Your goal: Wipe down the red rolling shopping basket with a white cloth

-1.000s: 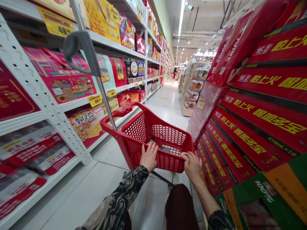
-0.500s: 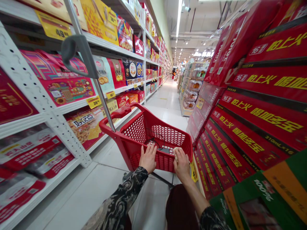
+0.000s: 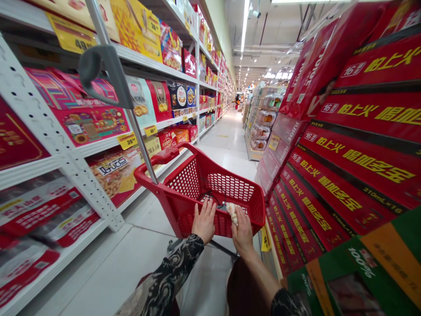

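Note:
A red shopping basket point(image 3: 188, 215) on wheels stands in front of me, with perforated walls and a tall metal pole at its left. My left hand point(image 3: 204, 223) lies on the near wall, fingers stretched out over the rim. To its right, my right hand point(image 3: 242, 232) presses a crumpled whitish cloth point(image 3: 232, 213) against the same rim. Dark and grey items show inside the basket, partly behind my hands, too unclear to name. The grey grip point(image 3: 119, 79) of the pole rises at upper left, and neither hand touches it.
White shelves point(image 3: 70, 175) with boxed snacks and yellow price tags line the left side. Stacked red drink cartons point(image 3: 355, 149) rise close on the right, with a green carton point(image 3: 365, 263) nearer me. A tiled aisle point(image 3: 219, 131) runs ahead past a display point(image 3: 259, 120) of clear tubs.
My right hand has slid left along the rim with the cloth, which now shows more fully. My left hand stays nearly in place on the near wall.

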A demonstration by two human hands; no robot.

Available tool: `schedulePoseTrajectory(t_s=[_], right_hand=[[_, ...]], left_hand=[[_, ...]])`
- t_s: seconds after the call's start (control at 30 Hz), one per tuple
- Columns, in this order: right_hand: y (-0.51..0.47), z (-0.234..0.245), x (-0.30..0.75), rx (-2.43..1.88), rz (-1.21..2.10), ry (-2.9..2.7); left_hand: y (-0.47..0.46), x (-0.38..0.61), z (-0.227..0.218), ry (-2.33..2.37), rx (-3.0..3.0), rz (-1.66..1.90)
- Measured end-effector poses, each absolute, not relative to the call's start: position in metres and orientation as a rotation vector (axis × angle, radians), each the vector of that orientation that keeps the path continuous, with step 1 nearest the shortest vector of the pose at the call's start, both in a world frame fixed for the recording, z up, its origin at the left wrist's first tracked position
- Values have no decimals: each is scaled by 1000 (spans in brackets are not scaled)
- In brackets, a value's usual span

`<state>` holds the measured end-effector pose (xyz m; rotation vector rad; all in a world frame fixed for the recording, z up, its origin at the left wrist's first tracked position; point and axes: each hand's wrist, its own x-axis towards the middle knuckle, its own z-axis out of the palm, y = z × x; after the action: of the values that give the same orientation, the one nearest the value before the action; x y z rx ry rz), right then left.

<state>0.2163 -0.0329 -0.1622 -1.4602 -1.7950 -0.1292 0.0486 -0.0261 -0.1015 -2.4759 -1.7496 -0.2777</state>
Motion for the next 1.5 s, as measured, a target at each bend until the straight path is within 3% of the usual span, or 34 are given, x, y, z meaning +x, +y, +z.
schedulePoseTrajectory(t_s=[0.33, 0.63, 0.9, 1.2, 1.4, 1.5], right_hand=[[-29, -167, 246, -1572, -256, -1877], [-22, -164, 259, -1756, -142, -1606], [-19, -153, 216, -1616, -140, -1752], [-18, -176, 243, -1521, -185, -1764], [-26, -175, 250, -1315, -34, -1817], [-25, -181, 261, -1404, -135, -1686]], left_hand=[[-20, 30, -91, -1764, -2413, -346], [-14, 26, -90, -1816, -2343, -307], [-21, 40, -91, -1797, -2373, -328], [-15, 86, -86, -1610, -2644, -571], [-11, 126, -76, -1830, -2765, -730], [-11, 127, -81, -1760, -2753, -716]])
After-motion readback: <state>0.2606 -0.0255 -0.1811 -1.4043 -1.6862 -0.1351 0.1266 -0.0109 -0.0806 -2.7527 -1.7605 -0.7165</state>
